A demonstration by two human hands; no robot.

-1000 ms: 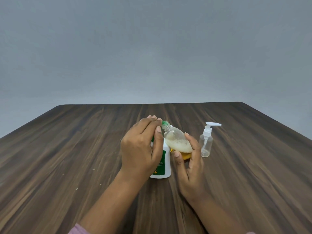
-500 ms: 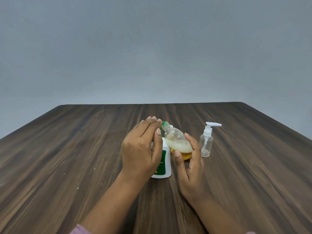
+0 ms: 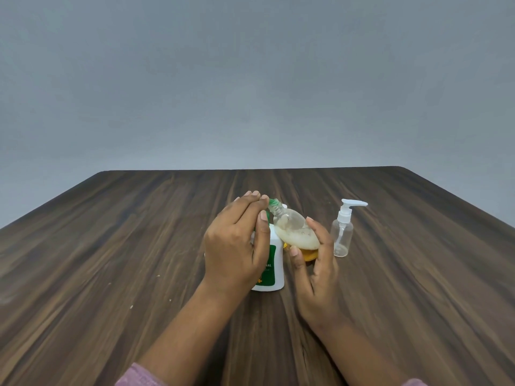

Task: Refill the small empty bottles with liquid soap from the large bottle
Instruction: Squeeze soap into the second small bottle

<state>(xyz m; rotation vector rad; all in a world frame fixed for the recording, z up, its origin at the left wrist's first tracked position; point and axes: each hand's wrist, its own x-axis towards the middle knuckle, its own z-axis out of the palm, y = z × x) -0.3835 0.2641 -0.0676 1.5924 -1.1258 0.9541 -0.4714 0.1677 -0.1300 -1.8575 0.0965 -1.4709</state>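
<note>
Right hand [image 3: 315, 274] fingers wrap the clear bottle [image 3: 292, 229], left hand [image 3: 234, 246] fingers pinch its green cap [image 3: 272, 202]. Thin plastic looks squishy and probably slick, so I'd grip the belly gently.

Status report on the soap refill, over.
Left grip round the top of the white bottle. Right grip holds clear soap bottle tilted, green neck at that top. Pump bottle apart at right, looks empty, pump on. Nothing in the way.
</note>
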